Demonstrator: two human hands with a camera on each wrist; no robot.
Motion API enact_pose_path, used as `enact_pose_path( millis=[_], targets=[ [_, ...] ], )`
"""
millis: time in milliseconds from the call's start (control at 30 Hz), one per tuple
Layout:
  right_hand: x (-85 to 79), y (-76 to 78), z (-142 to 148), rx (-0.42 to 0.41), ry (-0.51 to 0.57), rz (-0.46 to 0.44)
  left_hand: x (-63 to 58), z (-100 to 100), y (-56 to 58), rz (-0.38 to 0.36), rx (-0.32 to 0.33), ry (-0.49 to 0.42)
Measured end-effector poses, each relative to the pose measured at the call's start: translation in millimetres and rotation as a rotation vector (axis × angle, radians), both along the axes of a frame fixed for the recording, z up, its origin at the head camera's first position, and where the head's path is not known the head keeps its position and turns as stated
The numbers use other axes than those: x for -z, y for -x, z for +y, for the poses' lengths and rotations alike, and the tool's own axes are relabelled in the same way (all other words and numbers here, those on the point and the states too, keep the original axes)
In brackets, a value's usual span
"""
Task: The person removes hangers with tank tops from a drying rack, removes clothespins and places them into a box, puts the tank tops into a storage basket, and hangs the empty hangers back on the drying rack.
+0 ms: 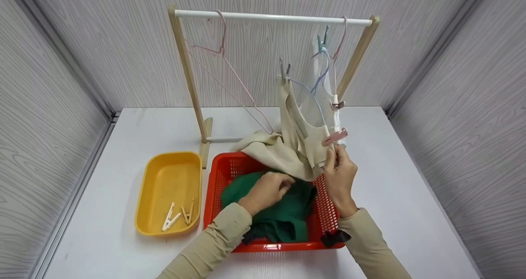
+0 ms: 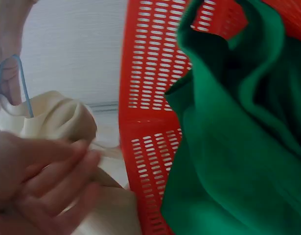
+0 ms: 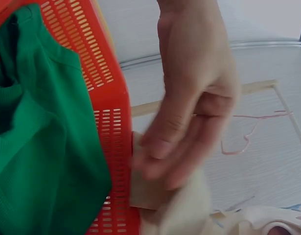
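Observation:
My right hand pinches the lower right end of a blue clothes hanger, at the edge of a cream garment that hangs on it. A grey clothespin grips the garment's upper left. Just above my right fingertips is a pink clothespin. My left hand hovers over green cloth in a red basket, fingers loosely bent and holding nothing. In the left wrist view the left hand is blurred, beside the cream garment. The right wrist view shows that left hand beside the basket.
A wooden rack with a white bar stands behind the basket. From it hang a bare pink hanger and another holding a white garment with a teal clothespin. A yellow tray at left holds two clothespins.

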State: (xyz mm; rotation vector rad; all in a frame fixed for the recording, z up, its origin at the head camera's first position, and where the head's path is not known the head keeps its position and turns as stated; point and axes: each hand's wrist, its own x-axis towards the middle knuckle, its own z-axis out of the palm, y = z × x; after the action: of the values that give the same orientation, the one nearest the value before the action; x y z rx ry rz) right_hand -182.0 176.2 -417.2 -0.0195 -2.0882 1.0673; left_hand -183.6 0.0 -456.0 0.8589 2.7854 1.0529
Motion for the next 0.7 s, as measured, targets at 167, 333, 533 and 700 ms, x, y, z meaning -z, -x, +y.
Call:
enact_pose_path(
  millis=[167,333,533,700],
  targets=[
    [2.7,-0.2,2.0,0.012,-0.005,-0.012,2.3,-7.2,1.2,-0.129,0.039,0.126],
    [2.1,-1.7,2.1,0.017,-0.002,-0.015,2.8,-13.9,7.5,-0.08,-0.013,0.08],
    [0.9,-2.4,0.5,0.003,0.016,-0.014,1.4,-20.8,17.7,0.075,-0.141,0.077],
    [0.6,-3.0,-0.9,-0.008,0.021,-0.017,4.2,-23.5,28.9,0.186,-0.258,0.144]
  ],
)
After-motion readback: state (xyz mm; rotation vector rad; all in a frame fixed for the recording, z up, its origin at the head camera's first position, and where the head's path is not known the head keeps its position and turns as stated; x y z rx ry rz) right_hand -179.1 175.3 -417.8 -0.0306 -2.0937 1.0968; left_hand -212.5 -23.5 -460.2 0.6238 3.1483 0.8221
